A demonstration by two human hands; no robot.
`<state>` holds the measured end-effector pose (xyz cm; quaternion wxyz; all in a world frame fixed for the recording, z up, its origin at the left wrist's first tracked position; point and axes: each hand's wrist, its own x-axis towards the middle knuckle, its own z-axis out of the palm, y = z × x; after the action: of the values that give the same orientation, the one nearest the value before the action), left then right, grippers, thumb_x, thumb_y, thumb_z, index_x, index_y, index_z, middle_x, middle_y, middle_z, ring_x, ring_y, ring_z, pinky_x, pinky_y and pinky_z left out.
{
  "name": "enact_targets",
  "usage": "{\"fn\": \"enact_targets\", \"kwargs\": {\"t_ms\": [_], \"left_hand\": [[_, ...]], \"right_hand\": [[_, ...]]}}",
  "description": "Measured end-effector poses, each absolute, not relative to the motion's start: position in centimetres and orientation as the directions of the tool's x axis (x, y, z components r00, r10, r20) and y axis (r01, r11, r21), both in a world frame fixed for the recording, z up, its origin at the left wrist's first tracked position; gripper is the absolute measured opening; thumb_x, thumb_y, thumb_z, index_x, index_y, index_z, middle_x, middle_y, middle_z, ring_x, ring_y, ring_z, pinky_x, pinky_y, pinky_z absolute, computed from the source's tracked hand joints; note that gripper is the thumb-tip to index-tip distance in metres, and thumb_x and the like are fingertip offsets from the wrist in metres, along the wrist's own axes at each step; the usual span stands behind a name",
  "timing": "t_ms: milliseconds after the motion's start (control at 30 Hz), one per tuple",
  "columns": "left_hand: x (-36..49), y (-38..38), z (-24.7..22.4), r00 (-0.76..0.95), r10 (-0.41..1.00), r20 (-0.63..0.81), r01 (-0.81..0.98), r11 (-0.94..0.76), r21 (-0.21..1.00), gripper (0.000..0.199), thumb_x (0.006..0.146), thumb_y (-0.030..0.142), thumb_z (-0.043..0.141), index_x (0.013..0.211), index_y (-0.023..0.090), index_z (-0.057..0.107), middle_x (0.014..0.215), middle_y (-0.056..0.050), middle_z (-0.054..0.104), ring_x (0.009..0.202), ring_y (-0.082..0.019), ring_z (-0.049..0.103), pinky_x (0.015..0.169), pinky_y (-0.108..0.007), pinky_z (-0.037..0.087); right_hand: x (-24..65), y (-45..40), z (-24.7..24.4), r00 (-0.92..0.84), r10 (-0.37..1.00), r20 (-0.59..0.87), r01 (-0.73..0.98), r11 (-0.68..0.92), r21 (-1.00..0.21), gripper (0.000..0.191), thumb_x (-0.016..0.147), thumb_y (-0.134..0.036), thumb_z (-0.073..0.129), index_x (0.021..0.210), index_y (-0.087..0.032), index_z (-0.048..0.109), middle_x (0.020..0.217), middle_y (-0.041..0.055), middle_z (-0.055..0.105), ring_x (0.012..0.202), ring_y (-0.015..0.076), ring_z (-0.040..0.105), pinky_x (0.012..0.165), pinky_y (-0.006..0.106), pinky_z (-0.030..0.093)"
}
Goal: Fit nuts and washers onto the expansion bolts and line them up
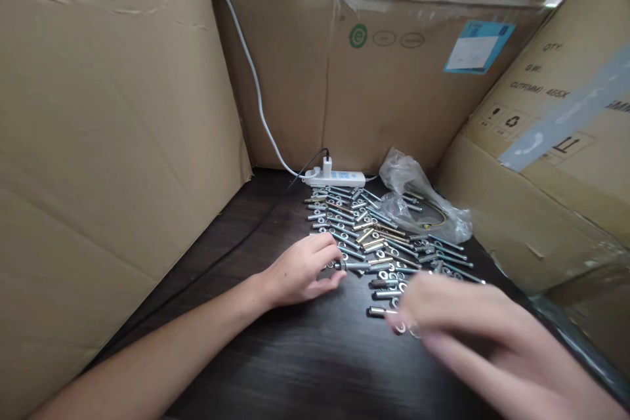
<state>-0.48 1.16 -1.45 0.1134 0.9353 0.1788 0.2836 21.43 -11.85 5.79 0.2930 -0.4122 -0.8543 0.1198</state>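
My left hand [306,269] is closed in a pinch, thumb and fingers around the end of a metal expansion bolt [357,266] that points to the right. A ring or nut [339,265] shows at the fingertips. My right hand [438,308] is blurred by motion over the near right part of the laid-out hardware, its fingers curled down and mostly hidden. Beside its fingertips lie washers [400,327] and a bolt sleeve with a dark end [377,312]. Several rows of bolts, sleeves, nuts and washers [364,223] spread across the dark table [315,367].
A white power strip [339,178] with a plugged-in charger [327,165] lies behind the rows. A black cable [236,243] crosses the table at left. A clear plastic bag [413,190] lies at back right. Cardboard boxes [275,79] wall in the left, back and right.
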Motion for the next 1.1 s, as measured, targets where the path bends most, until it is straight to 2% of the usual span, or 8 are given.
{"fn": "enact_targets", "kwargs": {"t_ms": [67,200,300,533,667,800,900,1100], "left_hand": [[-0.4,1.0,-1.5,0.769,0.392,0.505,0.261,-0.913,0.312,0.014,0.088,0.027,0.048,0.09,0.015,0.055,0.084,-0.006,0.055,0.077,-0.016,0.051,0.069,-0.027,0.046],[-0.4,0.8,-1.4,0.745,0.384,0.546,0.233,-0.916,0.325,0.013,0.087,0.025,0.049,0.09,0.015,0.055,0.084,-0.006,0.055,0.078,-0.016,0.05,0.069,-0.028,0.046],[-0.4,0.7,-1.3,0.729,0.403,0.553,0.223,-0.904,0.366,0.012,0.087,0.025,0.049,0.091,0.015,0.054,0.085,-0.006,0.055,0.079,-0.016,0.051,0.071,-0.028,0.047],[-0.6,0.8,-1.3,0.778,0.416,0.472,0.245,-0.891,0.381,0.018,0.091,0.027,0.046,0.102,0.015,0.053,0.094,-0.008,0.055,0.087,-0.017,0.052,0.078,-0.029,0.047],[-0.6,1.3,-1.1,0.772,0.49,0.404,0.355,-0.861,0.365,0.024,0.092,0.028,0.045,0.112,0.016,0.051,0.105,-0.008,0.056,0.096,-0.019,0.052,0.084,-0.032,0.044],[-0.9,1.9,-0.9,0.763,0.548,0.343,0.437,-0.828,0.351,0.018,0.092,0.023,0.041,0.101,0.017,0.055,0.097,-0.006,0.057,0.089,-0.018,0.053,0.079,-0.03,0.043],[-1.2,2.2,-0.9,0.777,0.541,0.321,0.441,-0.833,0.334,0.018,0.09,0.018,0.039,0.092,0.018,0.057,0.089,-0.004,0.058,0.083,-0.017,0.053,0.075,-0.029,0.042],[-1.5,2.8,-1.3,0.759,0.551,0.347,0.443,-0.828,0.345,0.017,0.089,0.015,0.039,0.089,0.017,0.056,0.088,-0.003,0.058,0.081,-0.016,0.053,0.074,-0.028,0.042]], "right_hand": [[21.6,-9.2,4.3,-0.37,0.841,0.395,0.782,0.512,-0.357,0.029,0.089,-0.025,0.047,0.113,-0.032,0.061,0.107,0.0037,0.066,0.096,0.0198,0.062,0.081,0.038,0.053],[21.2,-6.2,1.9,-0.459,0.832,0.312,0.823,0.53,-0.205,0.027,0.088,-0.027,0.05,0.113,-0.021,0.06,0.107,0.009,0.064,0.096,0.0236,0.059,0.083,0.042,0.05],[21.1,-5.6,1.3,-0.486,0.823,0.293,0.794,0.556,-0.245,0.021,0.091,-0.027,0.047,0.103,-0.019,0.062,0.096,0.0079,0.065,0.088,0.0214,0.059,0.079,0.038,0.05],[21.3,-5.3,1.7,-0.469,0.856,0.216,0.701,0.509,-0.5,0.014,0.09,-0.026,0.05,0.091,-0.02,0.063,0.083,0.0033,0.065,0.075,0.0148,0.059,0.067,0.026,0.048],[23.8,-3.6,1.8,-0.408,0.88,0.244,0.758,0.476,-0.447,0.017,0.089,-0.025,0.049,0.09,-0.019,0.065,0.087,0.005,0.067,0.079,0.0165,0.061,0.073,0.028,0.048],[29.9,0.1,0.6,-0.094,0.952,0.292,0.947,0.176,-0.268,0.018,0.085,-0.028,0.052,0.087,-0.018,0.066,0.088,0.0064,0.07,0.079,0.0199,0.063,0.072,0.029,0.046],[34.3,2.9,-1.1,0.095,0.964,0.25,0.991,-0.069,-0.111,0.018,0.082,-0.026,0.054,0.087,-0.017,0.068,0.088,0.0083,0.071,0.081,0.0227,0.064,0.071,0.03,0.044],[36.5,5.6,-3.3,0.192,0.963,0.192,0.981,-0.18,-0.078,0.022,0.083,-0.029,0.053,0.091,-0.018,0.07,0.093,0.0094,0.071,0.085,0.0237,0.064,0.072,0.03,0.043]]}}
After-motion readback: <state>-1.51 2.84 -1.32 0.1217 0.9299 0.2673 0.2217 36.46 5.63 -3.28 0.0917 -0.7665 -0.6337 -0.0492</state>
